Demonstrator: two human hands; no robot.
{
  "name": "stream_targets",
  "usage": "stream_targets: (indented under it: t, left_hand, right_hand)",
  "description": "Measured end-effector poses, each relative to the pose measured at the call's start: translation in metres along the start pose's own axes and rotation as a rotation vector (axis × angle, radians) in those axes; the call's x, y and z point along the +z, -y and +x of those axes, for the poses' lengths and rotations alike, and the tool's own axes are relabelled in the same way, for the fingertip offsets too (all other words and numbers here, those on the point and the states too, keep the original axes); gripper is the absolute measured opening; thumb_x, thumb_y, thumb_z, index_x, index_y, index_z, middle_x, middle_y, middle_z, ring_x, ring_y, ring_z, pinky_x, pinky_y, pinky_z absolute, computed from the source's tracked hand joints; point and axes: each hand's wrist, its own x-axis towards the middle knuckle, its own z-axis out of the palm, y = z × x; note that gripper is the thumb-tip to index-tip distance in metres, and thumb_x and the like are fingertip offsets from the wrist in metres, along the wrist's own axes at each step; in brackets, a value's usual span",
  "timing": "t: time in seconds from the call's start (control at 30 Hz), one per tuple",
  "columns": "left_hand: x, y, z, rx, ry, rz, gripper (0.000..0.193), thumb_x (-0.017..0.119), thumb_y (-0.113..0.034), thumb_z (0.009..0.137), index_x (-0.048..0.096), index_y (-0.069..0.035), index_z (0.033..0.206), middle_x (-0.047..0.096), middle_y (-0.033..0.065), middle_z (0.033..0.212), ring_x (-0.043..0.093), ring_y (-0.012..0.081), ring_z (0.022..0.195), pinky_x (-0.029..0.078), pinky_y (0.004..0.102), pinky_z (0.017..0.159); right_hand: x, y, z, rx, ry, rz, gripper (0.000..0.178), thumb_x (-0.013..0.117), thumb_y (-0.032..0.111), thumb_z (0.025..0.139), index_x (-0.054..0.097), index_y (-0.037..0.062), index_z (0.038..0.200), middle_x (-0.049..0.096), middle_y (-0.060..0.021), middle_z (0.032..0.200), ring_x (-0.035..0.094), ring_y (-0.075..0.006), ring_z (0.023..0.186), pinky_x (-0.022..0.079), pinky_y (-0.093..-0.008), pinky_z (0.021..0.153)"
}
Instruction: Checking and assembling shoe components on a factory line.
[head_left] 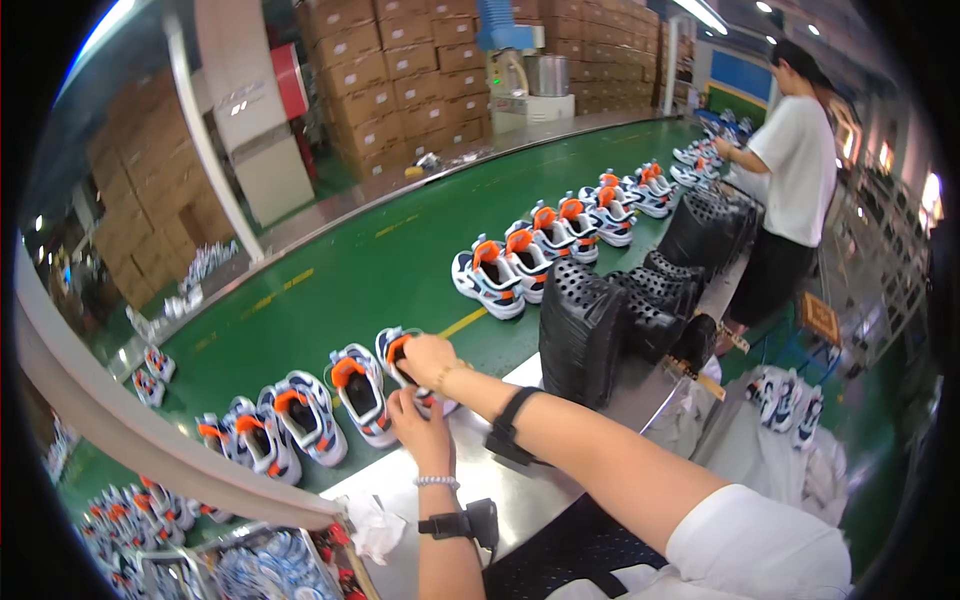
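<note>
Head view: a white-and-navy sneaker with an orange lining (387,346) sits at the near edge of a green conveyor belt (350,265), beside a metal worktop (500,430). The left hand (420,428) grasps its near end; the right hand (430,362) curls over its opening, fingers mostly hidden, so whether it grips I cannot tell. Matching sneakers (310,422) line up just to the left, and another row (492,278) runs off beyond. Black perforated forms (580,335) stand right of the hands. Farther along, a co-worker (800,150) reaches toward the belt; stacked cartons (405,85) rise behind.
</note>
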Motion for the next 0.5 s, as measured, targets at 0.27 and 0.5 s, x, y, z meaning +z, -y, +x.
stream_targets:
  t: [0.27, 0.5]
  left_hand:
    - [-0.011, 0.025, 0.013, 0.132, -0.186, -0.047, 0.046, 0.062, 0.003, 0.072, 0.049, 0.000, 0.116, 0.049, 0.0184, 0.116, 0.047, 0.0354, 0.112, 0.035, 0.0424, 0.098]
    - [0.025, -0.102, 0.038, 0.453, 0.211, -0.001, 0.051, 0.061, -0.006, 0.078, 0.046, -0.003, 0.127, 0.041, 0.0191, 0.136, 0.038, 0.0367, 0.128, 0.030, 0.0422, 0.108]
  right_hand:
    - [-0.075, -0.056, -0.208, 0.166, 0.264, 0.865, 0.032, 0.049, 0.034, 0.096, 0.065, 0.0059, 0.099, 0.062, -0.0065, 0.064, 0.059, -0.0156, 0.055, 0.047, -0.0314, 0.056]
    - [-0.061, -0.122, -0.291, 0.138, 0.013, 0.882, 0.020, 0.058, 0.024, 0.092, 0.067, 0.0090, 0.100, 0.059, -0.0057, 0.060, 0.055, -0.0140, 0.052, 0.042, -0.0271, 0.053]
